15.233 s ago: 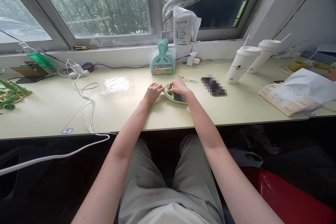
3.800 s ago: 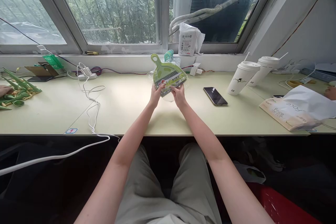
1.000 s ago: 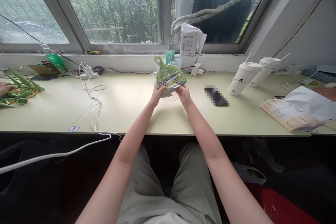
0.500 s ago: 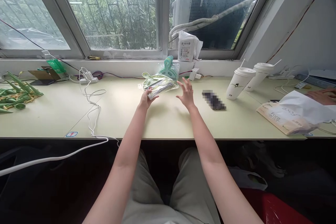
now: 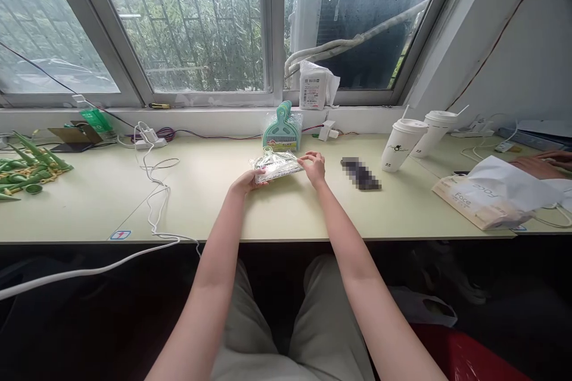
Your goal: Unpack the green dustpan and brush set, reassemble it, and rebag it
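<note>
A clear plastic-wrapped package (image 5: 277,166) is held over the desk, roughly level, with something pale inside that glare partly hides. My left hand (image 5: 250,180) grips its left end. At its right end, my right hand (image 5: 313,166) pinches the edge with the fingers together. Just behind it, several green dustpan-shaped pieces with brushes (image 5: 283,129) stand upright in clear wrapping against the sill wall.
A dark blurred phone (image 5: 361,174) lies to the right, before two white lidded cups (image 5: 401,146). Farther right are a tissue pack (image 5: 485,199) and another person's hand. White cables (image 5: 157,208) and green plant pieces (image 5: 33,169) are at the left.
My right hand has closed onto the package's right end. The package has been turned and drawn nearer, clear of the upright green pieces. The view has shifted slightly.
</note>
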### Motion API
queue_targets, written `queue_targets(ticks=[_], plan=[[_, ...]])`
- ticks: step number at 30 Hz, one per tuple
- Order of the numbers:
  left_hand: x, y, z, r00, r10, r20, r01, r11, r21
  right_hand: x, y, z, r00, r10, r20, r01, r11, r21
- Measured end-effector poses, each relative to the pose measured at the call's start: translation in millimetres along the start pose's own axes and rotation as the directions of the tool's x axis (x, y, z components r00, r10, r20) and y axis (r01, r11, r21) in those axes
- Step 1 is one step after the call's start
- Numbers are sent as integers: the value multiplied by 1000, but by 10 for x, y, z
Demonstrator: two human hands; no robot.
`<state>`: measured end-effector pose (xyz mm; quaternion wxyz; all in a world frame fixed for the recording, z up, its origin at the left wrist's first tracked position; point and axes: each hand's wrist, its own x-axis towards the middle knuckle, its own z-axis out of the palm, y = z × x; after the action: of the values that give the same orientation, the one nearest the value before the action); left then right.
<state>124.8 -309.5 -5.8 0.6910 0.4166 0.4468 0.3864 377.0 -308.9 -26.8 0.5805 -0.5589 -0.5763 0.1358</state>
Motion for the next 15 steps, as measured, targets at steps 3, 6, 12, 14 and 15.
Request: queue_targets(ticks=[3, 6, 12, 14, 15], plan=[[15, -34, 13, 996, 25, 91, -29, 998, 49, -2, 62, 16, 998, 50, -35, -52, 998, -45], [27, -56, 12, 984, 66, 165, -78, 995, 65, 10, 126, 43, 996, 88, -7, -88, 996, -26], [75, -91, 26, 981, 105, 161, -121, 988, 93, 22, 267, 101, 957, 263, 124, -278, 953, 120], [83, -105, 55, 983, 137, 125, -153, 979, 133, 42, 323, 121, 926, 339, 167, -362, 923, 133], [82, -112, 74, 981, 178, 80, -188, 970, 152, 55, 350, 130, 917, 356, 180, -383, 912, 145]])
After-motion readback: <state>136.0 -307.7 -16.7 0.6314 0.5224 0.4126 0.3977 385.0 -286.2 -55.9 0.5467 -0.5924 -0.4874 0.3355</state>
